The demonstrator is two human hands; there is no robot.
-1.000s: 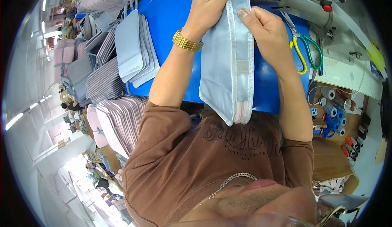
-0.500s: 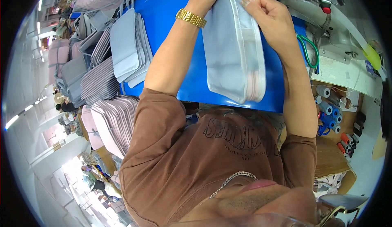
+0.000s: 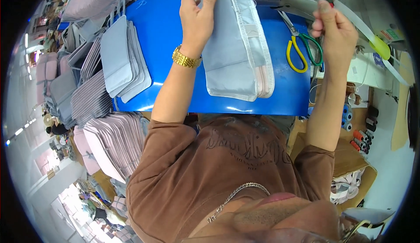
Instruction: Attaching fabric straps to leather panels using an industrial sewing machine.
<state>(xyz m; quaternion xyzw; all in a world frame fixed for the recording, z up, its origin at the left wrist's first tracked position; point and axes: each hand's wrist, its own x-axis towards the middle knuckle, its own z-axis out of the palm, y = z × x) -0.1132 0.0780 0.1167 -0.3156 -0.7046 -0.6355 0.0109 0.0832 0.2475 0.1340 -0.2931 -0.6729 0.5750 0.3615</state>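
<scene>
A grey fabric case (image 3: 229, 55) with pale piping and a pinkish strip at its near end stands on the blue work surface (image 3: 170, 85). At its left side is my left hand (image 3: 197, 20), thumb and fingers apart, the thumb against the fabric edge. My right hand (image 3: 334, 29) is raised to the right of the case, beside the sewing machine (image 3: 302, 2). Its fingers are curled in; whatever they hold, if anything, cannot be made out. Between my right hand and the case lie scissors (image 3: 295, 33) with one yellow and one green handle.
Grey fabric panels (image 3: 120, 59) lie fanned on the left of the blue surface. Beyond them are stacked striped and pink pieces (image 3: 111, 138). Thread spools (image 3: 347, 117) and a cardboard box (image 3: 354, 173) are at the right. A pale strap with a yellow clip (image 3: 379, 47) hangs there.
My right hand has left the case and moved right and up. My left hand has shifted left along the case's side. The case has moved slightly left, and the scissors now show fully.
</scene>
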